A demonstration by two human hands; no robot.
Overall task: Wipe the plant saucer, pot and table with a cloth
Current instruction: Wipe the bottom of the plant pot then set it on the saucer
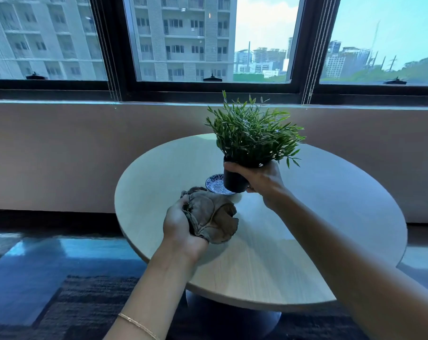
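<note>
My right hand point(259, 179) grips a black pot point(233, 181) holding a bushy green plant point(253, 133), lifted and tilted slightly above the round light-wood table point(318, 204). A blue-and-white patterned saucer point(214, 184) lies on the table just left of and behind the pot, partly hidden by it. My left hand point(181, 224) holds a crumpled brown cloth point(213, 215) over the table, in front of the saucer and just below the pot.
The table stands on a dark pedestal base point(232, 315) close to a beige wall point(60, 155) under a wide window. Dark carpet and glossy blue floor lie to the left.
</note>
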